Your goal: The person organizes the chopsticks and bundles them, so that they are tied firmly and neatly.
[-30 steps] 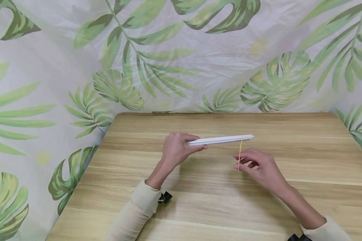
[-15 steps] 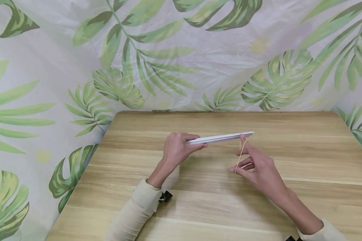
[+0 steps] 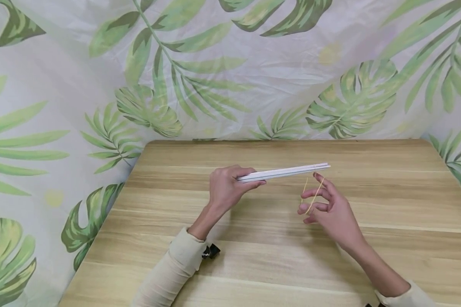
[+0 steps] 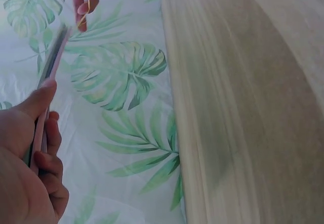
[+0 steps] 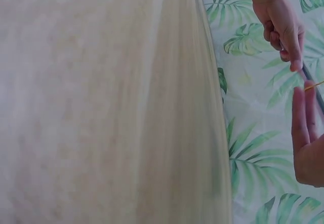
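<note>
1. Head: left hand (image 3: 226, 185) grips the white sticks (image 3: 284, 172) at one end, thumb and fingers clamped, bundle held in the air above the worktop (image 3: 261, 256). Long axis runs left to right, free tips pointing right and slightly away from the person. Right hand (image 3: 336, 213) sits just below the tips, fingers spread apart with the yellow band (image 3: 314, 196) stretched over them. Can't tell if the loop also goes round the sticks. Step in hand, my read: spreading the band at the free end. Next move likely calls for a steady bundle and the loop lined up with the tips.
2. Left wrist: thumb on one side, fingers curled on the other. Sticks point up-frame, leaning right, toward the band.
3. Right wrist: right fingers fairly straight, band across them at frame edge. Sticks slant down-right behind them.
</note>
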A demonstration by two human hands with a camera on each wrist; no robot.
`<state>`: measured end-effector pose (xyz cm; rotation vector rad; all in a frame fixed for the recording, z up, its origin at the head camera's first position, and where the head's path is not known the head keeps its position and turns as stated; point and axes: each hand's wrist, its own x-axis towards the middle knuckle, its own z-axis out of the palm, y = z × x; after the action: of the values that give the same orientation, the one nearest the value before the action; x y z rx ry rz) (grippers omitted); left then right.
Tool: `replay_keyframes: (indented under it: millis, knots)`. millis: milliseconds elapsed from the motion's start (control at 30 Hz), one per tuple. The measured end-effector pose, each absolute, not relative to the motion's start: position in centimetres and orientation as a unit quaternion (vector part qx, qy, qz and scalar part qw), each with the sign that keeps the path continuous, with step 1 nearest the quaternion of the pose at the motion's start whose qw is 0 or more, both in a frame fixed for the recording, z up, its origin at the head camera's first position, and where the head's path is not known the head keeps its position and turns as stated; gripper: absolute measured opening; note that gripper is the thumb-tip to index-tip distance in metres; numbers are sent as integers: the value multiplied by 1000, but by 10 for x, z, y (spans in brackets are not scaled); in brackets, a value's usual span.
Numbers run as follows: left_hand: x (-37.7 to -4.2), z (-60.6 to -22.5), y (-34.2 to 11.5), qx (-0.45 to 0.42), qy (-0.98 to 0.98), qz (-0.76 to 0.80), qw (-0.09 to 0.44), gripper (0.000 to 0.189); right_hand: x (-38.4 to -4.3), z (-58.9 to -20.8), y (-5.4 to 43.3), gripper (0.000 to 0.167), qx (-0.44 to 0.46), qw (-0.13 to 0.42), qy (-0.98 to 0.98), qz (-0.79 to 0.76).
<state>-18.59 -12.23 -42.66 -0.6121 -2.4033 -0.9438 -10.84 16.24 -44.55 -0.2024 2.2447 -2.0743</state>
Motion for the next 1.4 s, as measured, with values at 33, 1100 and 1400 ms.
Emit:
replay_keyframes:
  millis: [33,1100,1400]
  knots:
    - [-187,-427,-124,-231,-875,-355,235,26,-110,-446,164,93,-64,46,723,-686]
    - [-189,-424,-130,-357,-854,-320,204,21,-123,-448,192,44,-103,67,727,-676]
    - [-188,-429,-124,-341,-858,-316,219,23,-121,-448,188,40,-97,31,754,-649]
